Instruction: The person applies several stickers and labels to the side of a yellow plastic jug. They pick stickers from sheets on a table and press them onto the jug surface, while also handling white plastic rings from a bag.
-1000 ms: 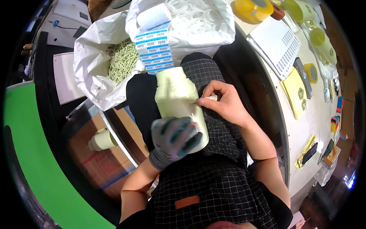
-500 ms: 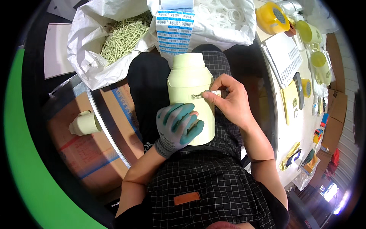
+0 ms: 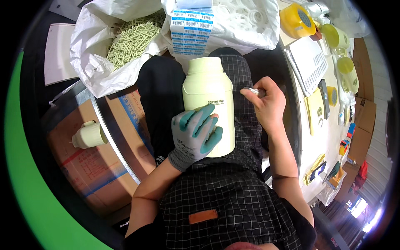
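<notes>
A pale yellow-green flask body (image 3: 207,87) lies across my lap, its narrower neck pointing away from me. Dark printing shows on its front. My left hand (image 3: 196,130), in a grey and teal coated glove, presses on the lower part of the flask with fingers bent. My bare right hand (image 3: 268,102) is off to the right of the flask, apart from it, above my checked apron. Thumb and fingers pinch a small whitish crumpled piece (image 3: 252,90); a darker part of it is mostly hidden by the fingers, and its exact kind is unclear.
A white sack (image 3: 89,62) of pale green sticks stands ahead left, beside a sheet of blue-and-white labels (image 3: 191,33) and white rings (image 3: 250,16). On the right a table (image 3: 306,146) carries papers, tape rolls and flask parts. Another pale flask (image 3: 89,135) lies left on cardboard.
My right hand has moved right, away from the flask's printing, still pinching the small piece. The printing is now uncovered. My left hand remains on the flask.
</notes>
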A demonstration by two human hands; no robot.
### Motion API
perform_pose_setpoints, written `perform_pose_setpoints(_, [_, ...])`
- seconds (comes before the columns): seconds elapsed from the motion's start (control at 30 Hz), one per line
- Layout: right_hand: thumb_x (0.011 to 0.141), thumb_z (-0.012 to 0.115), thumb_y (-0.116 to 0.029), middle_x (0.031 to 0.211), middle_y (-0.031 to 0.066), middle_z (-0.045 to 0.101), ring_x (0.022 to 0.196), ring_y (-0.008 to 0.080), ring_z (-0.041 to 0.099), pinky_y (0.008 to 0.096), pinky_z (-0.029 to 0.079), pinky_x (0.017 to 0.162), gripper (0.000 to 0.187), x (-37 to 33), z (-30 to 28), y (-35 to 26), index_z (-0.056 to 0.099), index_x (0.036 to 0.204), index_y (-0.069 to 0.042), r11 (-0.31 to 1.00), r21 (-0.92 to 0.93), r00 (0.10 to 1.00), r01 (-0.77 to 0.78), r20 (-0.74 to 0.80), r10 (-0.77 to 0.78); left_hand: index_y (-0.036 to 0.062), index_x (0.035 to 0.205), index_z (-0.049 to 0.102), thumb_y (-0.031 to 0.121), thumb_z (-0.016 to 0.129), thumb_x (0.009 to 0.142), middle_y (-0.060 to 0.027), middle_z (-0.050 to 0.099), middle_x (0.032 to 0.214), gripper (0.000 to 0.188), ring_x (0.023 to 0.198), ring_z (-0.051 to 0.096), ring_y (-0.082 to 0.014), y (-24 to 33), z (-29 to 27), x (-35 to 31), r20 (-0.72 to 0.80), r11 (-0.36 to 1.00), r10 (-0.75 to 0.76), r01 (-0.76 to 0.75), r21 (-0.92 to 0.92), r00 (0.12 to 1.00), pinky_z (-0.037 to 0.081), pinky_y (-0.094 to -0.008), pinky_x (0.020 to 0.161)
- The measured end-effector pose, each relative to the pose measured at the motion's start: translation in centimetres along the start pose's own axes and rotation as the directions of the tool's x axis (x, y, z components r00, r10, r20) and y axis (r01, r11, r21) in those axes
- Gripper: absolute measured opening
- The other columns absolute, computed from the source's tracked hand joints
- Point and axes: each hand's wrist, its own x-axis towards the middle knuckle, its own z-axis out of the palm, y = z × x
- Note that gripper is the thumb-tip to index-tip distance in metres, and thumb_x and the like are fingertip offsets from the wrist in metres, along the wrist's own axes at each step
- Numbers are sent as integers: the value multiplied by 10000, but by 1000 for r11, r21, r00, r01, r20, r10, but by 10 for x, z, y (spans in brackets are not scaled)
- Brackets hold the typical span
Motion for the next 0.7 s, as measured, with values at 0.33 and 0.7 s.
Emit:
perform_pose_setpoints(0.33, [778,917,-244,842,54,644,796,173,631,344,539,747,373,-12,29,38,623,880,-39,859,482,985,-173,96,144,69,1258,678,165,801,850,-126,698,1215,437,1005,652,-306,-26,-21,64,-91,995,-63,55,-85,994,522,-440,851])
perform_pose_setpoints(0.7, [1040,704,-217,873,-26,644,806,29,538,222,454,712,185,-60,-15,19,630,1037,-46,190,940,931,-282,316,-180,5,1470,541,241,744,948,-145,642,1309,608,946,575,-174,-92,14,119,396,756,-345,502,-420,851,504,-353,866])
